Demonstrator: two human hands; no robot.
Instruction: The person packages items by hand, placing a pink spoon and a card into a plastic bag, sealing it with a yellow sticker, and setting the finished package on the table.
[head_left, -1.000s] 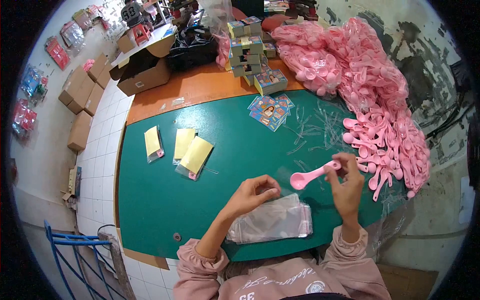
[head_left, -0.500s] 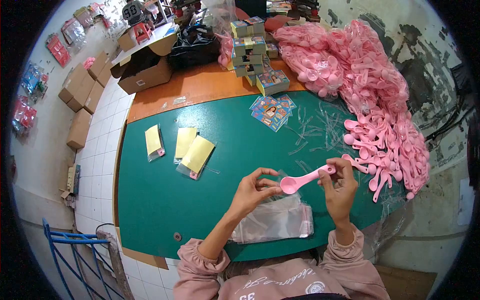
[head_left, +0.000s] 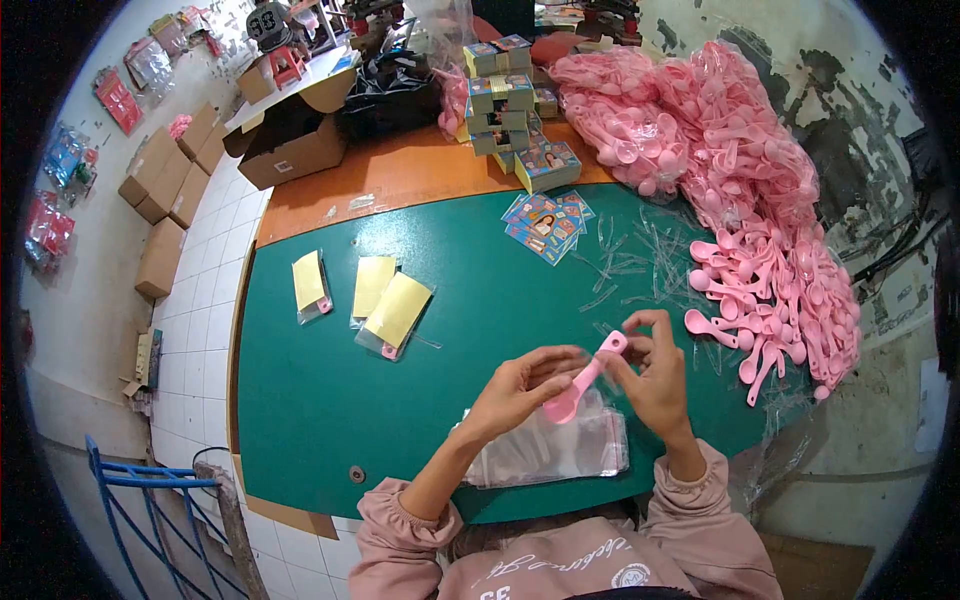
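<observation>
A pink measuring spoon (head_left: 584, 388) is tilted between my hands, bowl down toward my body and holed handle end up to the right. My left hand (head_left: 522, 392) is closed on it, with the thumb near the bowl and the fingers over its left side. My right hand (head_left: 652, 380) is beside the handle, index finger raised and apart from the thumb, which is close to the handle. Some blur covers both sets of fingertips. Below the spoon lies a stack of clear plastic bags (head_left: 550, 450) on the green table top (head_left: 400, 430).
Loose pink spoons (head_left: 765, 300) and bagged spoons (head_left: 720, 130) heap up at the right. Printed cards (head_left: 545, 222) lie near banded card stacks (head_left: 500, 95) at the back. Packed bags with yellow cards (head_left: 398, 308) rest at left. Clear strips (head_left: 650, 250) are scattered beyond my right hand.
The spoon has moved left and down and turned steeper, its bowl now lower. My right hand has come left toward my left hand, and its index finger has lifted off the handle.
</observation>
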